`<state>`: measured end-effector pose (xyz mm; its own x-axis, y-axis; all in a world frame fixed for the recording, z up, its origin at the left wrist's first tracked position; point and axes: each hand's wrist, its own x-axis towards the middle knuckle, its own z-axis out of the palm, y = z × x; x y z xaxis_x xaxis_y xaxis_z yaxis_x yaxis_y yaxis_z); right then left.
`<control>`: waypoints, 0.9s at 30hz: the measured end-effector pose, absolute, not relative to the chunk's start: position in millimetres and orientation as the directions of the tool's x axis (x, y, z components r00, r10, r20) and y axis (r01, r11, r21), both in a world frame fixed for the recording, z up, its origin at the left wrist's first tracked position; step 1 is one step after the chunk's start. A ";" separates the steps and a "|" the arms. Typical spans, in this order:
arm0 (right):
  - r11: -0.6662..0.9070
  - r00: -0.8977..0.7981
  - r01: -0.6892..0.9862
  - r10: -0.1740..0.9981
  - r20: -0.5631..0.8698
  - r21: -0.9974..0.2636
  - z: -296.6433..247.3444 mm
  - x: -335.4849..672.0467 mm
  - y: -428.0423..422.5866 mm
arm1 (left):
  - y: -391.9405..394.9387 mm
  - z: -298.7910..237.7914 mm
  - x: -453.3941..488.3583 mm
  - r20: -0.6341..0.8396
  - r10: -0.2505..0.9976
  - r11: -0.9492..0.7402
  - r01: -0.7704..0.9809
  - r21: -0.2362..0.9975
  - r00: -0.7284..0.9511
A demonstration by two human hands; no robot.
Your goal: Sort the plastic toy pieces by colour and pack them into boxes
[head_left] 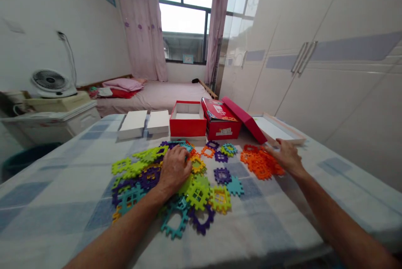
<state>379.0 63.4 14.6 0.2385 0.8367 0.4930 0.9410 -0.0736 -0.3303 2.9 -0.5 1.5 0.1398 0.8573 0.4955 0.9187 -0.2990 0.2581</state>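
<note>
Bent over a mixed heap of plastic pieces [149, 177], a person's left hand [176, 167] presses down with fingers curled, their tips hidden, so whether they pinch a piece cannot be told; the right hand [287, 156], fingers loosely spread, reaches to the far right edge of a pile of orange pieces [262, 164]. The mixed heap, in lime, purple, teal and yellow, lies on the near middle of a bed-side table covered in a checked cloth [257, 223], partly blocked from view by the left hand and forearm. Between the two piles sit a purple window-shaped piece [222, 175] and, touching or just beside it, a teal piece [235, 186]. Behind the pieces, boxes line the far side: two white boxes [133, 124], an open red box [187, 127] and a second red box [223, 130]. Against the latter leans a red lid [245, 120], its low corner close to the orange pile and right hand, partly hiding a shallow white tray [279, 130]. Beyond are a bed [176, 93], a fan [52, 83], pink curtains [140, 22] and a pale wardrobe [339, 93].
</note>
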 end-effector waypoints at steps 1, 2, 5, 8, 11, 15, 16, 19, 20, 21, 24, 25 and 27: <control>-0.042 0.197 0.956 0.824 0.531 -0.289 16.7 366.1 59.1 | -0.6 2.2 3.2 0.501 0.856 -0.295 0.917 0.267 0.129; 0.035 0.120 0.965 0.826 0.551 -0.261 19.1 350.5 54.4 | -0.6 2.8 3.3 0.506 0.854 -0.290 0.915 0.279 0.117; 0.378 -0.208 0.884 0.844 0.494 -0.275 25.1 294.2 42.1 | 0.7 2.7 2.0 0.520 0.852 -0.266 0.904 0.336 0.058; 0.523 -0.392 0.797 0.829 0.400 -0.302 24.5 240.6 39.5 | 3.2 1.2 -0.6 0.524 0.851 -0.246 0.873 0.422 -0.014; 0.539 -0.464 0.823 0.820 0.335 -0.180 15.4 205.8 45.9 | 5.3 0.0 -2.4 0.536 0.840 -0.240 0.828 0.506 -0.085; 0.469 -0.447 0.883 0.852 0.272 -0.018 0.4 189.9 55.4 | 6.1 -0.7 -2.0 0.547 0.827 -0.226 0.816 0.531 -0.127; 0.465 -0.446 0.885 0.852 0.273 -0.005 -1.7 189.2 56.3 | 6.1 -1.1 -1.6 0.548 0.828 -0.224 0.825 0.518 -0.119; 0.471 -0.439 0.881 0.847 0.301 -0.042 -0.4 187.5 55.2 | 6.3 -2.9 -0.7 0.550 0.831 -0.223 0.857 0.465 -0.082; 0.467 -0.421 0.880 0.850 0.316 -0.084 2.7 185.8 54.1 | 6.5 -3.8 -0.8 0.552 0.831 -0.226 0.862 0.454 -0.073; 0.460 -0.398 0.877 0.856 0.329 -0.137 6.7 183.0 53.2 | 6.9 -4.8 -1.0 0.555 0.829 -0.229 0.863 0.450 -0.069; 0.440 -0.356 0.850 0.885 0.300 -0.288 21.2 169.1 53.2 | 9.0 -8.4 -2.7 0.573 0.816 -0.238 0.861 0.450 -0.073; 0.439 -0.367 0.841 0.892 0.263 -0.316 25.4 163.3 54.7 | 10.0 -9.6 -3.5 0.582 0.810 -0.245 0.859 0.450 -0.074; 0.435 -0.397 0.834 0.900 0.180 -0.339 30.7 151.9 60.1 | 12.4 -11.9 -5.2 0.604 0.793 -0.265 0.850 0.456 -0.077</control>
